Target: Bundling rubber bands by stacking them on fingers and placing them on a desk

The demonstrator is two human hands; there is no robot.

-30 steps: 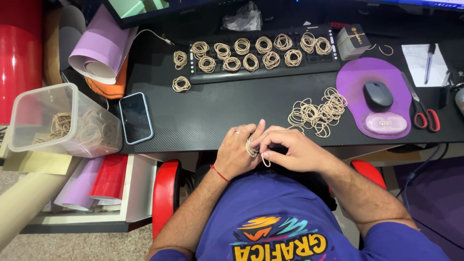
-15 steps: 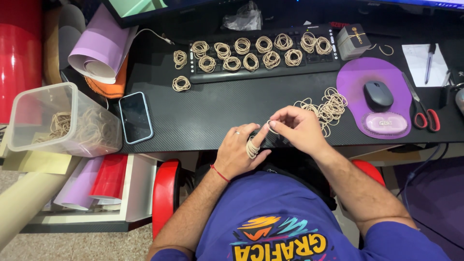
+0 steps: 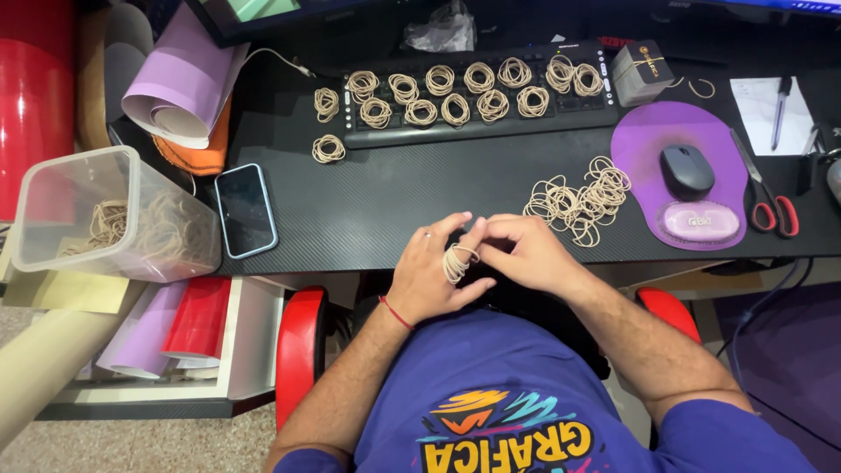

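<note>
Several rubber bands (image 3: 459,261) sit bundled around your left hand (image 3: 434,278) fingers, so they stay gathered; your right hand (image 3: 524,252) grip pinches them above the surface (image 3: 394,193) edge, loose bands (image 3: 576,200) just beyond.

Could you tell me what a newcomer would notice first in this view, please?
Most striking are the hands at the desk's near edge: the left hand has rubber bands looped around its fingers, with the right hand touching them. Behind, neat band bundles cover the keyboard, and a loose pile lies beside the purple mouse pad.
</note>
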